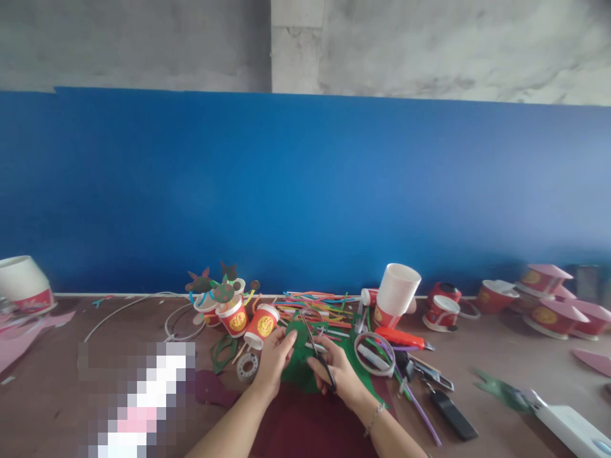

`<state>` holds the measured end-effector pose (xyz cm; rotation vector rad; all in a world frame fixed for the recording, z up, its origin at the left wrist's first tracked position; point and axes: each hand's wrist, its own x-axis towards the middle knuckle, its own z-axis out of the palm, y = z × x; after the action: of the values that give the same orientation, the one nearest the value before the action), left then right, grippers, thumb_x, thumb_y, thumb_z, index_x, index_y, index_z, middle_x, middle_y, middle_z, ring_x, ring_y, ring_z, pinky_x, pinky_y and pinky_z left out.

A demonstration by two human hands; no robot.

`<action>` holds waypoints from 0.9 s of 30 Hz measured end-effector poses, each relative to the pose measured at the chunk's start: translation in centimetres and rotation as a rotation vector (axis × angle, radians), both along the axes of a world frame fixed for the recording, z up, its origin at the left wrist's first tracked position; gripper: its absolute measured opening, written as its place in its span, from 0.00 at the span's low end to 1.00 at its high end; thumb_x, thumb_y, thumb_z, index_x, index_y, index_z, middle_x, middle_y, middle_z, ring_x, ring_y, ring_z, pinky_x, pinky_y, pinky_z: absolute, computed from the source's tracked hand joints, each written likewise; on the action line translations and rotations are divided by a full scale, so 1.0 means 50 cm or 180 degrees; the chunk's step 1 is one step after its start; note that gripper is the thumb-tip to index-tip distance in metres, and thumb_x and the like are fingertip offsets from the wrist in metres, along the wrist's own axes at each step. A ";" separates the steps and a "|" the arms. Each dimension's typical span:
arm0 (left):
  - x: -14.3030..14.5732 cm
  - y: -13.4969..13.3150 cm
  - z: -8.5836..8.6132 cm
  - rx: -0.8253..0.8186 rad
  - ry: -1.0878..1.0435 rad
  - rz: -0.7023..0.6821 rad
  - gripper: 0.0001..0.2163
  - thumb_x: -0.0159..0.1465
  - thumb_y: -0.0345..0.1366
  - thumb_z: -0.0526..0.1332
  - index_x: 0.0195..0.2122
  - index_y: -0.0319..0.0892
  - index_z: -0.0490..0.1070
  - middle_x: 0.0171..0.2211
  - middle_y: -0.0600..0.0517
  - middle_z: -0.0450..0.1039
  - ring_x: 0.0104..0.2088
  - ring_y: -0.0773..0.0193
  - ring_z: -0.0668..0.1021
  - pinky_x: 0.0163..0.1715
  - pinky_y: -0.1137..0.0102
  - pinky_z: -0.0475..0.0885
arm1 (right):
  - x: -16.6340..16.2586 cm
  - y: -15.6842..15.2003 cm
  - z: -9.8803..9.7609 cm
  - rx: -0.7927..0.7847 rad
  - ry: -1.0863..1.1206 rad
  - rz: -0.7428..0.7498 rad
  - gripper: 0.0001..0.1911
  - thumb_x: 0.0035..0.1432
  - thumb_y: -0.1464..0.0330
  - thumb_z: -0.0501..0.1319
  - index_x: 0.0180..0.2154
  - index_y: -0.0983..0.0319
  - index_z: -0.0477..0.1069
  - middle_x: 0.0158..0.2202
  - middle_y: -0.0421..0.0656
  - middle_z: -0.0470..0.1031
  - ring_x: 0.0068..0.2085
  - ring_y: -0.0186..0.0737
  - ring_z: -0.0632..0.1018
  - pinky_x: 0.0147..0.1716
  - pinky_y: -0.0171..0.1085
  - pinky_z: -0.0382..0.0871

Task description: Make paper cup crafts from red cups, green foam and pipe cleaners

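The fingers (282, 339) of the left hand (273, 364) are closed in a pinch on the edge of a green craft sheet (294, 375), which is held low over a dark red sheet (310, 426) at the near side of the table (501, 356). The right hand (337, 372) is wrapped around the handles of black scissors (312, 343), and the blades are laid across the green craft sheet; how far the blades are open cannot be told. The step in hand is judged to be the cutting of a shape out of the green craft sheet. For a next cut, the sheet would need to be turned and held taut by the left hand, with the fingertips away from the blades. Red paper cups (261, 326) and coloured straws (315, 302) are seen just behind the hands, and a tape ring (373, 353) lies near on the right.
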<state>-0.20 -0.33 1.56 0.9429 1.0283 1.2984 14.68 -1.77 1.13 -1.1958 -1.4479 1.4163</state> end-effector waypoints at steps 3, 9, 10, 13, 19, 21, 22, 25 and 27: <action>0.000 0.001 -0.003 0.0014 0.0003 0.0029 0.22 0.49 0.52 0.65 0.21 0.43 0.56 0.12 0.64 0.51 0.13 0.77 0.52 0.14 0.78 0.43 | -0.001 -0.001 0.003 0.0033 -0.0014 -0.0016 0.32 0.46 0.52 0.64 0.46 0.64 0.60 0.12 0.31 0.66 0.12 0.28 0.64 0.11 0.28 0.57; -0.001 0.004 -0.006 0.0046 0.0012 0.0084 0.21 0.50 0.52 0.65 0.21 0.43 0.56 0.12 0.65 0.49 0.14 0.77 0.51 0.14 0.78 0.44 | 0.000 -0.001 0.000 0.0051 0.0002 0.0046 0.31 0.47 0.52 0.64 0.47 0.64 0.60 0.12 0.30 0.65 0.12 0.28 0.64 0.11 0.28 0.58; -0.001 0.004 -0.006 0.0051 0.0009 0.0079 0.21 0.49 0.53 0.65 0.21 0.43 0.56 0.12 0.65 0.49 0.14 0.77 0.51 0.14 0.78 0.44 | 0.001 -0.001 -0.001 0.0034 0.0018 0.0058 0.32 0.47 0.52 0.64 0.47 0.64 0.60 0.12 0.30 0.65 0.12 0.28 0.64 0.11 0.28 0.58; -0.001 0.003 -0.003 0.0053 -0.0008 0.0041 0.22 0.48 0.52 0.65 0.21 0.43 0.55 0.12 0.65 0.48 0.13 0.77 0.51 0.14 0.78 0.44 | 0.001 -0.002 0.000 -0.0031 0.0030 0.0068 0.32 0.47 0.52 0.64 0.47 0.63 0.60 0.13 0.32 0.67 0.12 0.29 0.66 0.11 0.28 0.58; -0.002 0.002 -0.002 0.0036 -0.0042 0.0053 0.22 0.48 0.51 0.66 0.20 0.43 0.55 0.11 0.66 0.48 0.13 0.78 0.51 0.14 0.78 0.44 | 0.003 -0.003 0.008 -0.0048 -0.0060 0.0082 0.32 0.47 0.53 0.63 0.48 0.65 0.59 0.12 0.30 0.66 0.12 0.28 0.64 0.11 0.27 0.58; -0.003 0.004 -0.005 0.0024 -0.0059 0.0058 0.22 0.48 0.51 0.66 0.20 0.43 0.55 0.11 0.66 0.48 0.13 0.78 0.51 0.14 0.78 0.44 | 0.003 -0.003 0.008 -0.0032 -0.0041 0.0071 0.33 0.47 0.53 0.63 0.48 0.65 0.58 0.12 0.30 0.65 0.12 0.28 0.64 0.11 0.27 0.58; -0.003 0.004 -0.007 0.0017 -0.0070 0.0056 0.22 0.48 0.51 0.66 0.20 0.43 0.55 0.11 0.66 0.48 0.13 0.78 0.51 0.14 0.78 0.44 | 0.003 -0.003 0.008 -0.0020 -0.0026 0.0076 0.34 0.47 0.52 0.63 0.49 0.65 0.58 0.12 0.30 0.65 0.12 0.28 0.63 0.11 0.27 0.57; -0.005 0.008 -0.011 -0.0006 -0.0112 0.0039 0.21 0.49 0.51 0.66 0.20 0.43 0.55 0.11 0.66 0.48 0.12 0.78 0.51 0.14 0.78 0.43 | 0.003 -0.002 0.007 0.0020 0.0029 0.0129 0.34 0.47 0.52 0.63 0.50 0.65 0.58 0.11 0.30 0.65 0.11 0.28 0.62 0.11 0.27 0.57; -0.005 0.010 -0.014 -0.0016 -0.0135 0.0040 0.22 0.49 0.51 0.65 0.20 0.43 0.54 0.11 0.66 0.48 0.12 0.78 0.50 0.13 0.78 0.43 | 0.003 -0.001 0.006 0.0035 0.0036 0.0168 0.34 0.47 0.52 0.63 0.49 0.66 0.59 0.11 0.30 0.65 0.11 0.27 0.62 0.10 0.27 0.57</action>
<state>-0.46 0.16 0.87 0.9029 1.0057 1.3203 14.85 -1.83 1.44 -1.1487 -1.4874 1.4466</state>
